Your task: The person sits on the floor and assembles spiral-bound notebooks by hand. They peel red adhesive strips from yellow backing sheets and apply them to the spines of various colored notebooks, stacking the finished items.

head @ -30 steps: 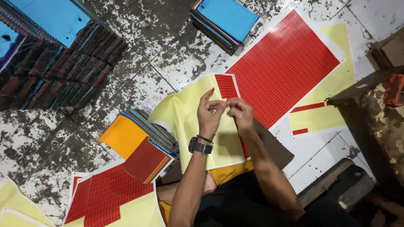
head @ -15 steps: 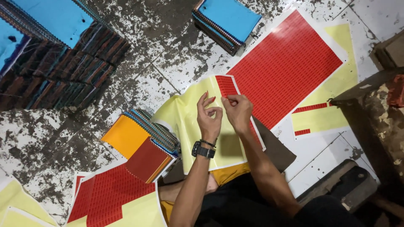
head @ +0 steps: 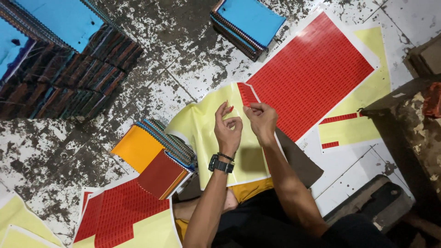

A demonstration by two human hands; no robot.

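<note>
Stickers, small and red, are what both hands work with over the yellow backing sheet [head: 209,142] that lies on the person's lap and the spotted floor [head: 183,59]. Left hand [head: 228,128] has the fingers curled narrow, and one small red sticker [head: 230,109] sits at its fingertip. Right hand [head: 261,120] pinches close beside it, but what it holds I cannot tell. It seems the step of peeling one sticker is in hand. I judge that the next move needs a gentle grip, so the sticker does not fold. A stack of fabric swatches [head: 158,154] waits just beside the sheet.
</note>
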